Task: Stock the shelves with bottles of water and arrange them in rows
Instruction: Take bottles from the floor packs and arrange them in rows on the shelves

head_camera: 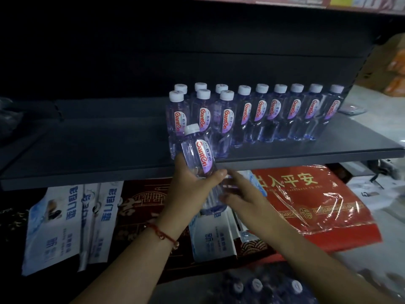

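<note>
The left hand grips a water bottle around its lower body, fingers curled behind it and the thumb across the front, just under the purple-and-white label. The bottle tilts slightly to the left, its white cap level with the labels of the bottles standing on the dark shelf, its base hanging below the shelf's front edge. The right hand is at the bottle's lower right side, fingers loosely extended toward the clear plastic; the picture is blurred there, so whether they touch it or sit just beside it I cannot tell.

On the shelf, behind the held bottle, a back row of nine bottles stands upright along the right half, white caps up and labels facing out. In front of that row's left end stands a second row of three bottles, and the held bottle overlaps the left part of this group in the view. To the left of the standing bottles the shelf surface is dark.

Below the shelf edge, to the right of the hands, lies a red mat in clear wrap with gold characters. To the left hang white-and-blue packages. A red string bracelet circles the left wrist. Under the arms, near the bottom edge, a pack of capped bottles shows dimly.
</note>
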The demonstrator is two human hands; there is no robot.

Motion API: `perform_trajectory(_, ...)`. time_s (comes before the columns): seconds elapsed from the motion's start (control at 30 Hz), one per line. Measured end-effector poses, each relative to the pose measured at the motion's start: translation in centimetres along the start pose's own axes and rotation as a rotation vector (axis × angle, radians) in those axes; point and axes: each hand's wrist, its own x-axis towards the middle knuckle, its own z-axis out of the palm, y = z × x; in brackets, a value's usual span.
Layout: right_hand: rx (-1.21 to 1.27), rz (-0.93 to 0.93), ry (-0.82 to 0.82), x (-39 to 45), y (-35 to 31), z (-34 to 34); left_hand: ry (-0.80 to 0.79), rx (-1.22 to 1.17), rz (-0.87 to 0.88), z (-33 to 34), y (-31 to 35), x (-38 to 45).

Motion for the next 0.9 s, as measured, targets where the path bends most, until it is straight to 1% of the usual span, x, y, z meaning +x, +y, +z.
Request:
perform_trajectory(0.07, 0.047, 0.022, -0.07, -1.7, 0.1, 0.3, 0.007, 0.028, 0.006, 0.9, 0.0, -0.3)
perform_trajectory(0.1, 0.039, 0.0, -0.076, -2.1, 0.0, 0.5, 0.009, 0.032, 0.006, 1.3, 0.0, -0.6)
perform_trajectory(0.17, 0.008, -0.042, -0.05, -2.4, 0.4, 0.6, -0.009, 0.036, 0.003, 2.2, 0.2, -1.1)
perform_trajectory(0.23, -0.032, -0.035, 0.023, -2.1, 0.8, -0.1, -0.043, 0.047, 0.011, 3.2, 0.4, -1.6)
perform_trajectory(0.33, -0.067, 0.008, 0.076, -1.8, 1.6, -1.8, -0.134, 0.064, 0.031, 4.3, 0.5, -2.0)
perform_trajectory(0.43, 0.004, 0.054, 0.071, -1.0, 2.4, -3.6, -0.272, 0.132, 0.048, 4.6, 0.9, -1.9)
perform_trajectory(0.5, 0.022, 0.081, 0.09, -0.2, 3.0, -4.8, -0.317, 0.291, 0.098, 4.4, 1.1, -1.5)
perform_trajectory(0.6, 0.042, 0.116, 0.133, 1.2, 3.9, -6.2, -0.318, 0.706, 0.199, 4.0, 0.5, -0.4)
perform_trajectory(0.67, 0.059, 0.146, 0.187, 2.0, 4.4, -6.9, -0.316, 0.877, 0.217, 3.9, -0.5, 0.6)
perform_trajectory(0.73, 0.064, 0.162, 0.231, 2.9, 5.2, -7.4, -0.317, 0.987, 0.195, 4.1, -1.8, 1.7)
perform_trajectory(0.83, 0.082, 0.173, 0.266, 4.2, 5.7, -7.6, -0.362, 1.175, 0.096, 4.8, -3.6, 2.8)
perform_trajectory(0.9, 0.079, 0.166, 0.291, 5.1, 5.6, -7.4, -0.372, 1.273, 0.076, 5.3, -4.2, 3.0)
